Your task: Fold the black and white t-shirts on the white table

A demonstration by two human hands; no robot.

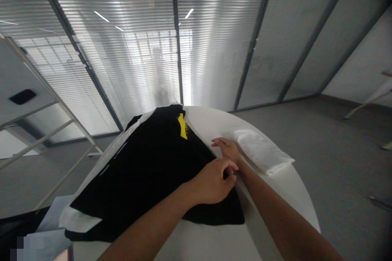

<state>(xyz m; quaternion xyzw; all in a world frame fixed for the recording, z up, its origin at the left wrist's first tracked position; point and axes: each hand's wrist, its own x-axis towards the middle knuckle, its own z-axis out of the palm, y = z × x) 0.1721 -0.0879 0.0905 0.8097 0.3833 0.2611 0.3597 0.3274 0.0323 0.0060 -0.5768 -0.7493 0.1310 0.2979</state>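
Observation:
A black garment (147, 163) with a yellow print and white parts along its left side lies spread on a round white table (211, 242). My left hand (212, 181) is over the garment's right edge, its fingers curled toward the thumb. Whatever those fingers hold, if anything, is hidden. Just beyond it, my right hand (228, 149) rests by the garment's right side, fingers stretched out to the left. The left fingertips overlap my right wrist in this view. A folded white cloth (260, 149) lies on the table to the right of my right hand.
Glass partitions with blinds (214, 49) stand behind the table. At left is a pale metal frame (65, 110) with a board. Grey floor (346, 163) extends to the right, where a table leg (364, 100) shows. Light-coloured items and a dark thing sit at lower left.

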